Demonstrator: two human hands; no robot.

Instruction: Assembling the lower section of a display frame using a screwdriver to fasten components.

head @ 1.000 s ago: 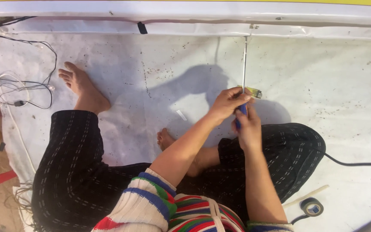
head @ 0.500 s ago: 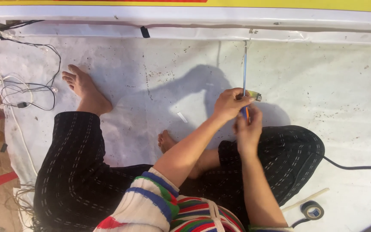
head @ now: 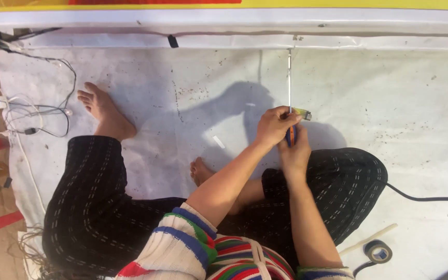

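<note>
I sit cross-legged on a white sheet [head: 390, 103]. Both hands hold a screwdriver in front of my knees. Its long metal shaft [head: 289, 78] points away from me, and its tip meets the white board edge [head: 234, 40] at the top. My left hand [head: 275, 124] wraps the top of the handle where the shaft starts. My right hand [head: 294, 153] grips the blue and orange handle [head: 291, 136] from below. A small yellow and green object [head: 302, 113] lies right beside my left hand's fingers.
A black tape roll [head: 378, 251] and a pale stick [head: 369, 239] lie at the lower right, with a black cable [head: 431, 198] running off right. A power strip with tangled wires [head: 11, 106] sits at the left. My bare foot [head: 102, 110] rests on the sheet.
Both hands have stayed on the screwdriver, shifting slightly. The view has drifted a little, so the board edge sits lower in the picture.
</note>
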